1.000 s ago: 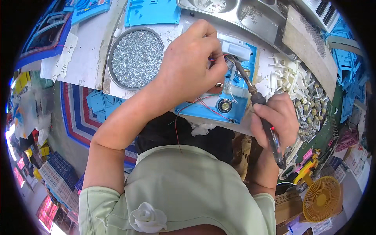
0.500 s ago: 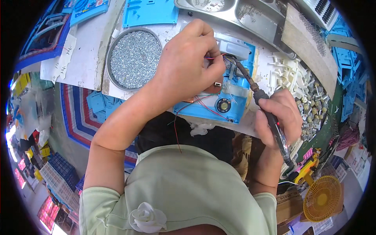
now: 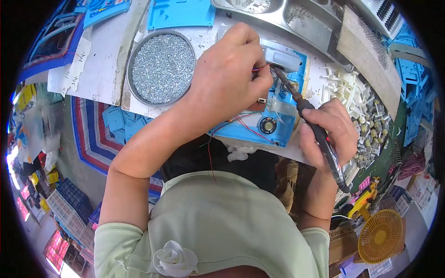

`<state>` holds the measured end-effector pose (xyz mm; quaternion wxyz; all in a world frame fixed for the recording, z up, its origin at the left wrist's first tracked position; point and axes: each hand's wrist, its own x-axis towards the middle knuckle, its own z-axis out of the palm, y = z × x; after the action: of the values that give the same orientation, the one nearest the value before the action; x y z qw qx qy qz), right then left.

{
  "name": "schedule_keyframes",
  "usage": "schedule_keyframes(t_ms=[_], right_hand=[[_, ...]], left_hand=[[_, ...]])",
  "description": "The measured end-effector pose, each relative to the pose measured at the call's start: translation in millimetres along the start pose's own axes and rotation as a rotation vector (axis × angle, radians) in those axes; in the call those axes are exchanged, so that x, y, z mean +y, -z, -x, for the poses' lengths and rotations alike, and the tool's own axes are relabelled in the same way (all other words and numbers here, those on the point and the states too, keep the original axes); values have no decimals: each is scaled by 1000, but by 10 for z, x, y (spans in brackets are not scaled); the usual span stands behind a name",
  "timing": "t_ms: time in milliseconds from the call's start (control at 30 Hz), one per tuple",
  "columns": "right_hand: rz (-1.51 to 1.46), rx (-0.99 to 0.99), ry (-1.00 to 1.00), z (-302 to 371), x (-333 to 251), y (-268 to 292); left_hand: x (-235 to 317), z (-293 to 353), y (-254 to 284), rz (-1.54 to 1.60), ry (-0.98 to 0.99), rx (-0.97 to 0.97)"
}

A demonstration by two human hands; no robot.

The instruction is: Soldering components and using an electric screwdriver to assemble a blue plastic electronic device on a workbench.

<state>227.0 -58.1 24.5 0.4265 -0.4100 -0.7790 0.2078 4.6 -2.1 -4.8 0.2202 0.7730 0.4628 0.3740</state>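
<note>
This is looking like a small assembly workshop: right of centre, the right hand point(image 3: 342, 132) is holding a soldering iron point(image 3: 332, 157); upper left of centre, a round tin point(image 3: 130, 74) is holding tiny metal pieces; white plastic parts point(image 3: 337, 83) are lying heaped at right, blue mouldings point(image 3: 410, 85) are crowding the right edge, and crates point(image 3: 74, 199) are standing lower left.

Bright light shows the hands point(image 3: 230, 69) point(image 3: 333, 132) clearly; fisheye edges bend and soften.
</note>
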Motion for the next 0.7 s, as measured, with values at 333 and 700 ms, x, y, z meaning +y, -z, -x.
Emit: schedule_keyframes(t_ms=[333, 700], right_hand=[[-3, 9, -29, 32, -1, 18], [16, 17, -26, 40, 2, 28]], left_hand=[[32, 22, -25, -30, 9, 27], [48, 18, -35, -47, 16, 29]])
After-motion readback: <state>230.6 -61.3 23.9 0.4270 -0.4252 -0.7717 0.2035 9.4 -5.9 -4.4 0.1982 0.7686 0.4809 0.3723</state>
